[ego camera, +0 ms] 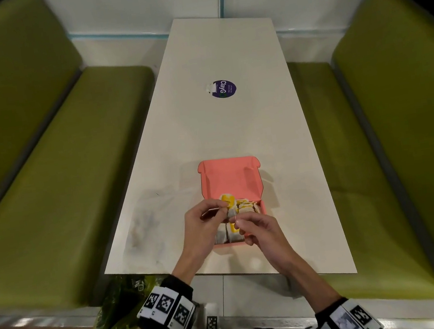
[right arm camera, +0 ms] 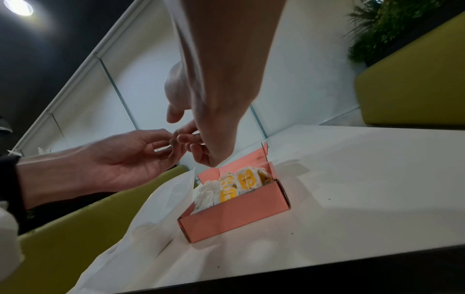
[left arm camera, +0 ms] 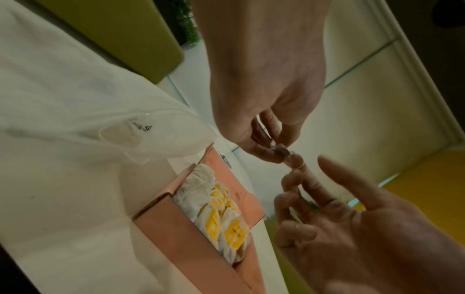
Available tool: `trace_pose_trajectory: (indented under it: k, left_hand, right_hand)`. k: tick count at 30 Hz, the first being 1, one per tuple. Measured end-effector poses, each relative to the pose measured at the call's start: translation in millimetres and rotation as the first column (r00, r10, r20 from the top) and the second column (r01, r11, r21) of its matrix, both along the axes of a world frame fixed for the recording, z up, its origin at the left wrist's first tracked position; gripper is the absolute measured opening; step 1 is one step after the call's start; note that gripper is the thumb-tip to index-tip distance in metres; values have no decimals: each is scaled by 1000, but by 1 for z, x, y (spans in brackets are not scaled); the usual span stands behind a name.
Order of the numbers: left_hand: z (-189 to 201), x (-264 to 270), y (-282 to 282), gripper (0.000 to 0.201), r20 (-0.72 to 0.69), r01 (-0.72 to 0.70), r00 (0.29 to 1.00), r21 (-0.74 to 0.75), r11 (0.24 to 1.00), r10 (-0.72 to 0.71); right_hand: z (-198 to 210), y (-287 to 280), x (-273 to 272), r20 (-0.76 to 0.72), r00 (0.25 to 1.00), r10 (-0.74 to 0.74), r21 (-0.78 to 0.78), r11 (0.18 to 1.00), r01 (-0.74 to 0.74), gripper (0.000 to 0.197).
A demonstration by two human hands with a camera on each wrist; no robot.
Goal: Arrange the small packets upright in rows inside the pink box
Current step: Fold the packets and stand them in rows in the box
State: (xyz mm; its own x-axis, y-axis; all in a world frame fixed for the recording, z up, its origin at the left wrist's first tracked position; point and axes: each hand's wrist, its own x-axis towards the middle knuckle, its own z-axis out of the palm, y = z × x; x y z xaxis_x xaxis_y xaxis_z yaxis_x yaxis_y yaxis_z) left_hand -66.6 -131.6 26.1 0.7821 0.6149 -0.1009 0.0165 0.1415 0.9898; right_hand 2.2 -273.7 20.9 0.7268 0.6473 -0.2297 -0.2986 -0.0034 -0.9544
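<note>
Bag (right arm camera: 156,214), clear plastic, lies left of box (ego camera: 230,179); only wrist views show it plainly. Packets (left arm camera: 214,210) stand in rows inside box on table (ego camera: 227,124). Left hand (ego camera: 205,228) and right hand (ego camera: 261,229) meet above box, fingertips pinching something small, unidentifiable.

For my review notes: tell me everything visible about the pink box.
The pink box is small, rectangular, apparently thin cardboard, coral inside and out. Its hinged lid stands open at the far side, with tabbed corners. It sits flat near the table's near edge, beside a clear plastic bag. White packets with yellow labels fill it. Both hands hover above; no clear contact shows.
</note>
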Motion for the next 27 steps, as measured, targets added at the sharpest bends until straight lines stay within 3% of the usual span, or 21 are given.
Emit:
trace_pose_trajectory:
  k: [6,10,15,20,24,27]
  left_hand:
    - [-8,0,1,13,-27,25,999,127,992,-22]
    - [-4,3,2,6,-9,-23,1000,58,998,24]
    - [-11,4,3,7,-3,-32,999,126,992,33]
    - [-19,4,-2,15,-26,97,995,194,976,-94]
    - [-31,10,-11,23,-118,285,958,269,920,-262]
    - [-34,16,-13,24,-209,357,930,329,874,-301]
  right_hand:
    - [3,0,-3,48,999,17,-5,1000,-17,20]
    - [2,-1,-10,128,991,42,-60,998,-35,32]
    - [0,-11,-13,195,946,258,-170,959,-226,43]
    - [10,-14,15,303,953,-2,-192,979,63,23]
    - [13,-8,30,427,886,180,-365,931,-14,15]
    - [9,-19,41,524,821,227,-459,887,47,21]
